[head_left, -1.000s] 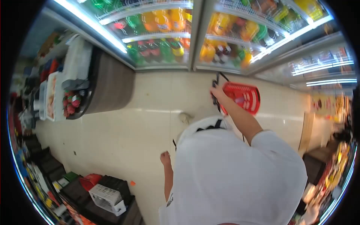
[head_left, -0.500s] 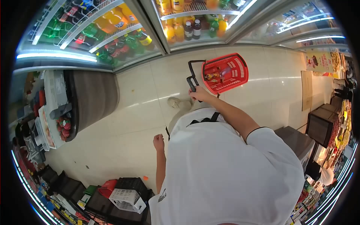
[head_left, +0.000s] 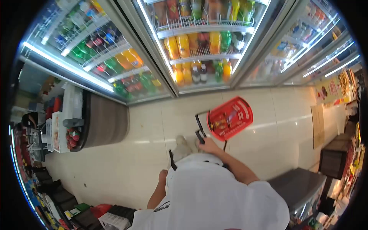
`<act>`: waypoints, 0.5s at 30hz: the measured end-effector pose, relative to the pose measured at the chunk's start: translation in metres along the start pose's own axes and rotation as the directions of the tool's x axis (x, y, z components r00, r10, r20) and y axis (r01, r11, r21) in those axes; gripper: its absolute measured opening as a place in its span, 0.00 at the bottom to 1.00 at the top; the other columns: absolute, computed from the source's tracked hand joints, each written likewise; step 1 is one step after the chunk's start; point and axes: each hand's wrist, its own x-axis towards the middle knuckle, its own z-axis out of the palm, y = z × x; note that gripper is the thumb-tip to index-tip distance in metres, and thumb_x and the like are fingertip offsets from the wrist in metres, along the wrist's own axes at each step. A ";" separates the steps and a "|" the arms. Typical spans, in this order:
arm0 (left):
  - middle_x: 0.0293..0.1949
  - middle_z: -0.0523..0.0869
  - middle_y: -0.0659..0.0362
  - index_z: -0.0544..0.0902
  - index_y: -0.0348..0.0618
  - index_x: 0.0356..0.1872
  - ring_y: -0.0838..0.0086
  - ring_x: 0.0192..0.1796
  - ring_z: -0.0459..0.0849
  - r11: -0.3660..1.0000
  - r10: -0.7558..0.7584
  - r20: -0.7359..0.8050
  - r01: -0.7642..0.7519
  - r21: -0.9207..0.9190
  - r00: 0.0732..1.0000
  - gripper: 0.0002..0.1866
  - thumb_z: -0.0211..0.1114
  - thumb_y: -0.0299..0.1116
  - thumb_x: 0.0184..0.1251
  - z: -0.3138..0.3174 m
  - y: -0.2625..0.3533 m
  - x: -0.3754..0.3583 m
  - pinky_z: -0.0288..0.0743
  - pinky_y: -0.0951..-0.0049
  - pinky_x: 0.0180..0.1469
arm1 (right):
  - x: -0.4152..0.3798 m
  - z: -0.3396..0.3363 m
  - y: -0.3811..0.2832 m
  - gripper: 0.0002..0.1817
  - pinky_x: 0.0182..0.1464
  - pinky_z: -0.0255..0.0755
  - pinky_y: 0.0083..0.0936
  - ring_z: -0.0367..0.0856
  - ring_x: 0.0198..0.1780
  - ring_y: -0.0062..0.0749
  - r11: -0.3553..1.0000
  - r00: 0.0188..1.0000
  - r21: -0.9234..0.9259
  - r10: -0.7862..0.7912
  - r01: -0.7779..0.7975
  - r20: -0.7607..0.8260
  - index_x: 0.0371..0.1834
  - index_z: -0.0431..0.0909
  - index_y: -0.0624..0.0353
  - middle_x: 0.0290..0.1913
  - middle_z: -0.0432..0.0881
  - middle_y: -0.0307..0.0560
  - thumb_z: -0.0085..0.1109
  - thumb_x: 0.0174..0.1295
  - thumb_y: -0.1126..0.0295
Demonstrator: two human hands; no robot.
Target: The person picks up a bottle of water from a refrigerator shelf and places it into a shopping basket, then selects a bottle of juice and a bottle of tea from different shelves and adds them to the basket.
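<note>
A red shopping basket (head_left: 240,111) stands on the pale tiled floor in front of the glass-door coolers, with a few small packaged items (head_left: 219,123) inside. My right hand (head_left: 208,145) is closed round the black handle (head_left: 200,135) at the basket's left side. My left hand (head_left: 163,176) hangs low beside my white shirt, its fingers curled. Whether anything is inside those fingers cannot be made out. One of my light shoes (head_left: 181,141) shows just left of the handle.
Coolers with orange bottles (head_left: 183,45) line the far side. A curved brown counter (head_left: 107,120) is at the left. A grey cabinet (head_left: 295,186) is close at the right. Crates (head_left: 115,220) lie at the lower left, and a person (head_left: 30,119) is at the far left.
The view has tilted up, so more cooler shelves show and the basket and hands sit lower in the frame. My right hand still grips the handle.
</note>
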 end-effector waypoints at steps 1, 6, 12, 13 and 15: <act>0.41 0.87 0.42 0.87 0.41 0.37 0.44 0.47 0.84 1.000 -0.017 0.003 0.017 -0.009 1.000 0.19 0.60 0.48 0.61 -0.013 0.014 -0.012 0.78 0.50 0.51 | -0.011 -0.010 -0.014 0.13 0.39 0.75 0.41 0.83 0.33 0.50 0.999 1.000 0.023 -0.024 0.024 0.000 0.32 0.81 0.59 0.28 0.83 0.57 0.61 0.54 0.60; 0.42 0.87 0.45 0.86 0.40 0.38 0.48 0.50 0.85 0.994 0.080 -0.028 -0.077 0.080 0.996 0.19 0.63 0.47 0.59 -0.076 0.073 0.032 0.78 0.55 0.53 | -0.034 -0.023 -0.024 0.14 0.40 0.75 0.46 0.83 0.35 0.55 0.996 0.993 -0.015 -0.092 0.091 -0.070 0.32 0.81 0.60 0.29 0.83 0.59 0.59 0.53 0.59; 0.43 0.87 0.45 0.84 0.41 0.43 0.50 0.48 0.85 0.955 0.277 -0.154 -0.289 -0.063 0.948 0.20 0.62 0.47 0.61 -0.117 0.149 0.082 0.78 0.57 0.52 | -0.032 -0.020 -0.042 0.14 0.40 0.74 0.47 0.83 0.36 0.56 0.997 0.997 -0.077 -0.011 0.005 -0.077 0.31 0.81 0.58 0.30 0.83 0.59 0.59 0.51 0.59; 0.43 0.87 0.46 0.83 0.41 0.44 0.51 0.48 0.85 0.936 0.315 -0.135 -0.331 -0.122 0.939 0.20 0.62 0.47 0.61 -0.117 0.156 0.087 0.78 0.58 0.51 | -0.028 -0.013 -0.043 0.14 0.40 0.74 0.46 0.83 0.36 0.56 0.995 0.997 -0.095 0.005 -0.011 -0.072 0.32 0.81 0.58 0.30 0.83 0.59 0.59 0.50 0.59; 0.43 0.88 0.47 0.83 0.42 0.46 0.52 0.47 0.86 0.918 0.356 -0.104 -0.368 -0.148 0.929 0.21 0.62 0.49 0.62 -0.122 0.166 0.094 0.78 0.58 0.50 | -0.018 0.001 -0.047 0.14 0.40 0.74 0.46 0.83 0.36 0.55 0.994 0.997 -0.108 -0.006 -0.003 -0.081 0.32 0.81 0.57 0.30 0.84 0.58 0.60 0.50 0.59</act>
